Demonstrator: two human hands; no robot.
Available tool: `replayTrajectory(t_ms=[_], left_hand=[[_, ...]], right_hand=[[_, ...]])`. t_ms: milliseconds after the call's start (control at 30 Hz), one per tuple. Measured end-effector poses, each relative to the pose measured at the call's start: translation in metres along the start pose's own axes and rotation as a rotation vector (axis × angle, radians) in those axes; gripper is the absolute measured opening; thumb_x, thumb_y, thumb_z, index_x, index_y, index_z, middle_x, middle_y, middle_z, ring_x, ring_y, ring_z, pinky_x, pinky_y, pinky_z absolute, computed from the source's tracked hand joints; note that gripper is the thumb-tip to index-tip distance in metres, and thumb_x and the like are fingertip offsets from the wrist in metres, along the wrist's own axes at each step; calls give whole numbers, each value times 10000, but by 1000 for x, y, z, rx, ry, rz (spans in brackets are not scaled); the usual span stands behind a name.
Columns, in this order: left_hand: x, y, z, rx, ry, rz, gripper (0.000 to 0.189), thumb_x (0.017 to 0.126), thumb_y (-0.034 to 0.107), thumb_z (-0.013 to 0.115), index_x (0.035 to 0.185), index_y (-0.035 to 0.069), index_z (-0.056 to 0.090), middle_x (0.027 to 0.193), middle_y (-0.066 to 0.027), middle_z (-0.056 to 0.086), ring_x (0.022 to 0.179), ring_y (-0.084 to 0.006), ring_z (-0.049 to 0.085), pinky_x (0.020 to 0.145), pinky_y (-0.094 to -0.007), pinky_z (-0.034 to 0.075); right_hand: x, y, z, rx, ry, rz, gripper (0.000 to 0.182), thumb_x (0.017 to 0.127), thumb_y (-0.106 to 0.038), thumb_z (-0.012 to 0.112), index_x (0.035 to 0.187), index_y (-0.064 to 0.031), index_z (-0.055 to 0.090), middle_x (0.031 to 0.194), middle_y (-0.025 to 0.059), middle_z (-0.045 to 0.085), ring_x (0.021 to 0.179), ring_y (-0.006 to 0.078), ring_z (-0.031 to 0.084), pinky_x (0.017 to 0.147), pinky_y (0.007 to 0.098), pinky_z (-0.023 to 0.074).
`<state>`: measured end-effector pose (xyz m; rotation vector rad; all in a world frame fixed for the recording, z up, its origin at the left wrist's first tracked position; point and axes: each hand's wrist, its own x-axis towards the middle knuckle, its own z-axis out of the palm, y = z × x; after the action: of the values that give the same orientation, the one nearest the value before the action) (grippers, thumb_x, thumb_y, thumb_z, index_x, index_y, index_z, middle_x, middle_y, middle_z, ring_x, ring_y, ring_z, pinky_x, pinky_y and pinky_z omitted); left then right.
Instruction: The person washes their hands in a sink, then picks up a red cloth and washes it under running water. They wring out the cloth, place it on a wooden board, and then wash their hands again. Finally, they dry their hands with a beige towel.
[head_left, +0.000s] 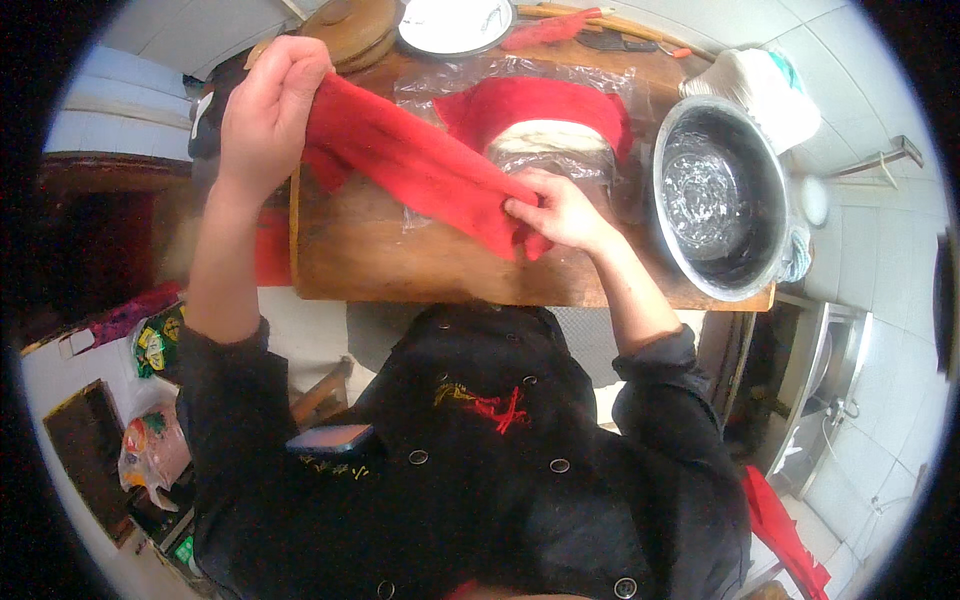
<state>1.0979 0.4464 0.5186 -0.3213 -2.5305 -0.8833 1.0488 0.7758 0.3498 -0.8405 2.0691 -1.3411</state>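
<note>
A red cloth (420, 161) is stretched on a slant above the wooden table (390, 262). My left hand (274, 112) grips its upper end in a fist, raised over the table's left side. Lower down and to the right, my right hand (559, 206) pinches the other end between thumb and fingers. Beyond the cloth, a second red cloth (540, 97) partly covers a stack of pale, flat, layered pieces (551, 139), which might be dough sheets. Clear plastic film (637, 90) lies under and around that stack.
A large dark metal basin (720, 199) stands at the table's right edge, beside a white bag (765, 94). Along the back are a round brown lid (349, 30), a white enamel plate (456, 26), a cleaver (611, 41) and wooden rods (645, 30). A metal cabinet (814, 390) is at right.
</note>
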Motion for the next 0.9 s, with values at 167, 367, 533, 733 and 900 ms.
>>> replayTrajectory(t_ms=[167,367,533,733,900], left_hand=[[-6,-13,18,55,13,-55,175,1025,205,525,1001,43,588,843,-75,585,761,-190,574,726,-282,477],[-13,-37,28,-23,46,-130,214,1037,230,498,1010,36,585,848,-70,571,786,-167,554,747,-284,463],[-21,-49,41,-74,9,-195,222,1040,233,490,1005,34,582,847,-61,566,797,-158,547,759,-285,460],[-48,-74,71,-117,56,-289,228,1049,232,475,1004,33,574,857,-54,560,814,-154,542,770,-290,458],[-76,-78,106,-221,120,-383,210,1051,216,470,1007,36,570,883,-43,558,833,-145,530,785,-286,454]], right_hand=[[-17,-5,-17,-117,114,-26,221,893,-93,622,1104,-68,680,991,169,678,897,278,681,773,377,531],[-27,-1,-36,-172,199,138,263,827,-189,716,1037,-43,657,989,171,676,901,342,662,782,406,512],[-41,-3,-61,-274,-117,190,319,783,-228,760,1029,-53,657,936,183,681,909,363,662,787,415,512],[-66,22,-93,-35,82,312,158,879,-91,696,1001,-21,623,804,91,687,780,156,666,723,309,527],[-73,15,-128,-370,247,295,114,876,-68,655,963,-47,585,784,69,636,791,161,629,731,321,502]])
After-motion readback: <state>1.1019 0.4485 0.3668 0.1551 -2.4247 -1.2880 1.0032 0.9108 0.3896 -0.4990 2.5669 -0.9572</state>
